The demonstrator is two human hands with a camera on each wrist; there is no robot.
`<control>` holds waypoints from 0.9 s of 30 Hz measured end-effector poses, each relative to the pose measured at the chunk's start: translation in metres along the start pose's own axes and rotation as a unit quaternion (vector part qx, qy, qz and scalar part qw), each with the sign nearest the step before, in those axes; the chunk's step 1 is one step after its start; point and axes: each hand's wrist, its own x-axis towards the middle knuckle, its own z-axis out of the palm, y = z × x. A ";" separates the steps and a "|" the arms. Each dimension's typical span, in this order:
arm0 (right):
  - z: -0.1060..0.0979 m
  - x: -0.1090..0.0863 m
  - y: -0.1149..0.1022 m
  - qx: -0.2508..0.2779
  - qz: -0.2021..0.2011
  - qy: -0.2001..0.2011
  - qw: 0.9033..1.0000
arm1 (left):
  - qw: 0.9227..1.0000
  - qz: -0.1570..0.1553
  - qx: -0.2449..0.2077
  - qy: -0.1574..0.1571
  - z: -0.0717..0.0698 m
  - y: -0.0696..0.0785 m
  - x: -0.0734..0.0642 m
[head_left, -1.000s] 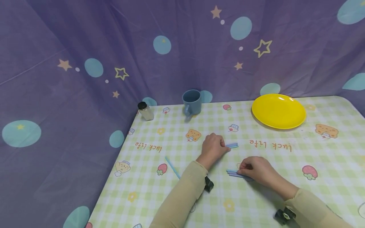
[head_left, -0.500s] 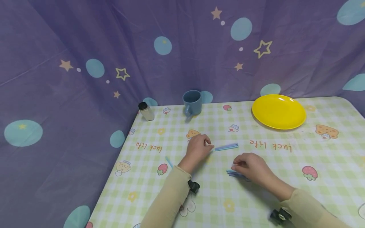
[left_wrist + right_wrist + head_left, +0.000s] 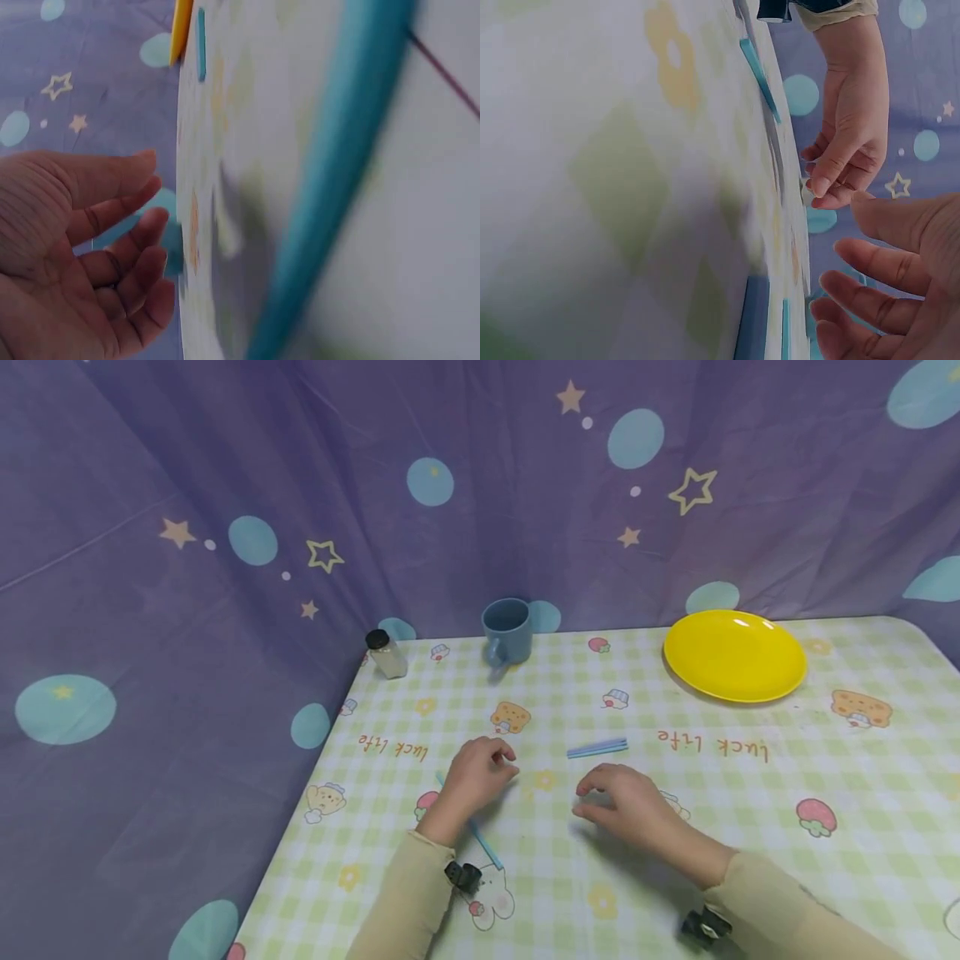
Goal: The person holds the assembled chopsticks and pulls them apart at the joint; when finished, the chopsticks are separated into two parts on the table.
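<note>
My left hand (image 3: 476,774) hovers over the table's left middle, fingers loosely curved, thumb apart, nothing held. Under its wrist a single light-blue thin stick (image 3: 486,845) lies slanting; it looms large as a teal stick (image 3: 322,180) in the left wrist view. To the right, my right hand (image 3: 626,802) hangs over the cloth with thumb and fingers parted and nothing between them. Just beyond it lies a small row of blue and purple thin sticks (image 3: 597,748). Another blue stick (image 3: 751,319) shows below the right hand in its wrist view; the head view hides it behind that hand.
Along the back edge stand a small black-capped jar (image 3: 387,655), a blue mug (image 3: 507,632) and a yellow plate (image 3: 735,656). A checked cloth (image 3: 750,885) covers the table. Purple curtain (image 3: 487,527) hangs behind and on the left.
My left hand let go of the far row of sticks and moved left and nearer. My right hand released the near sticks and shifted left, now covering them.
</note>
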 end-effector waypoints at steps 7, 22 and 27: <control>0.015 0.009 -0.015 0.003 -0.034 -0.026 0.999 | 1.000 0.029 -0.003 -0.006 -0.015 -0.021 -0.020; 0.054 0.020 -0.043 0.001 -0.079 -0.121 0.989 | 0.997 0.043 0.061 -0.023 -0.036 -0.053 -0.049; 0.066 0.024 -0.048 0.005 -0.079 -0.138 0.987 | 0.995 0.046 0.081 -0.031 -0.035 -0.057 -0.054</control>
